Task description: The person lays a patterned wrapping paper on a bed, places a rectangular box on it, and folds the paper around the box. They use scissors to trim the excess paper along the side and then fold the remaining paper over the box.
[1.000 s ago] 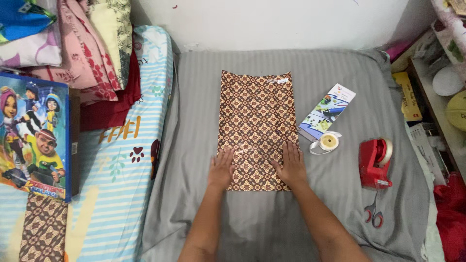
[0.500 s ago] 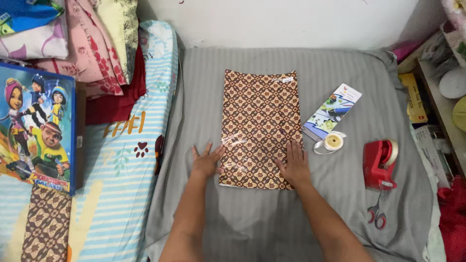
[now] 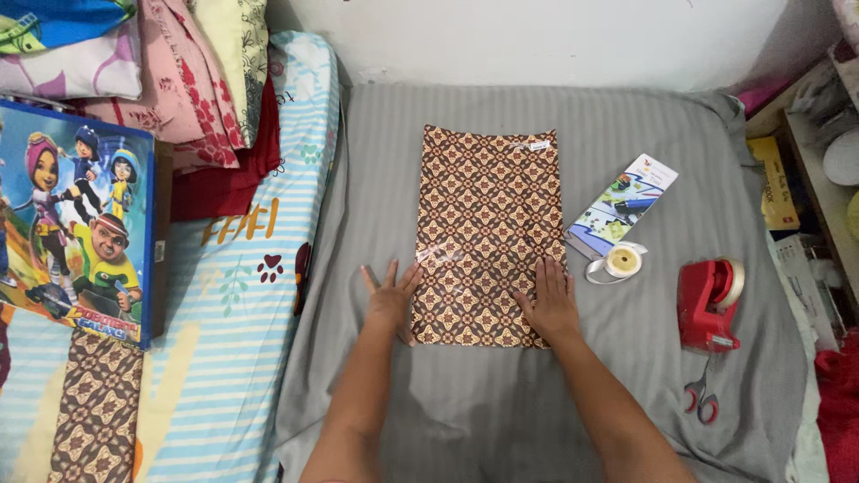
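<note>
A glossy brown sheet of wrapping paper (image 3: 488, 215) with a batik pattern lies flat on the grey striped bed sheet (image 3: 626, 394). My left hand (image 3: 392, 300) rests flat with fingers spread at the paper's lower left edge, mostly on the bed sheet. Pressing flat on the paper's lower right corner is my right hand (image 3: 550, 302). Neither hand holds anything.
Right of the paper lie a small printed box (image 3: 622, 206), a ribbon roll (image 3: 620, 262), a red tape dispenser (image 3: 707, 304) and scissors (image 3: 700, 397). To the left are a striped blanket (image 3: 224, 304), a cartoon-printed box (image 3: 72, 233) and stacked pillows (image 3: 179, 80). Shelves stand at the right edge.
My left hand slid off the paper to its left edge. The right hand stays on the lower right corner. The camera view shifted slightly.
</note>
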